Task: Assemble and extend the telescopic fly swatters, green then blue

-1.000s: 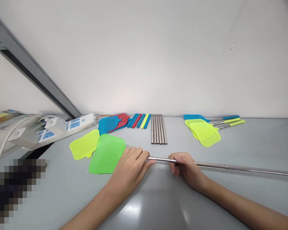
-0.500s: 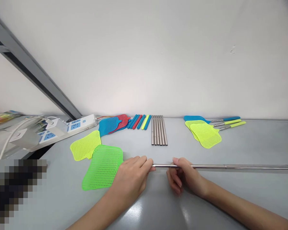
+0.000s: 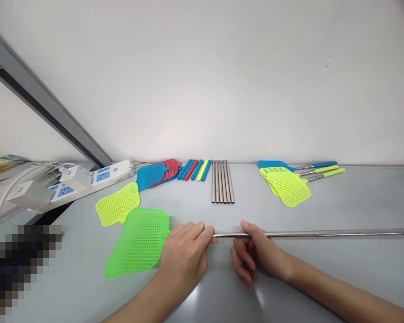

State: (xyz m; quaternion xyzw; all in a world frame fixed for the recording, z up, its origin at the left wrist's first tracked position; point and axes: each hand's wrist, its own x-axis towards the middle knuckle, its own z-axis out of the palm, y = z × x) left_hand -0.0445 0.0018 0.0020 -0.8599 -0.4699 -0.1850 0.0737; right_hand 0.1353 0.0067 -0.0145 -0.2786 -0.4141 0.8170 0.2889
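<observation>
My left hand [image 3: 187,253] is closed round the neck of a green fly swatter [image 3: 141,244], hiding where its mesh head meets the rod. Out of that fist a thin telescopic metal rod [image 3: 289,234] runs to the right, drawn out long, and leaves the view at the right edge. My right hand [image 3: 256,251] grips the rod a little way along, thumb on top and the index finger beneath, with its other fingers hanging loosely curled. Whether the rod has a handle at its far end is out of view.
Beyond my hands lie several metal tubes [image 3: 223,181], several coloured handles [image 3: 195,170], blue and red swatter heads [image 3: 151,175] and a yellow head [image 3: 117,205]. Back right are assembled swatters [image 3: 289,186]. A power strip [image 3: 112,174] with plugs and a cable stands left, by a grey post [image 3: 63,112].
The green swatter head has tilted, its outer end moving down and left. Both hands keep their grip on the swatter and its rod, and the view has shifted slightly.
</observation>
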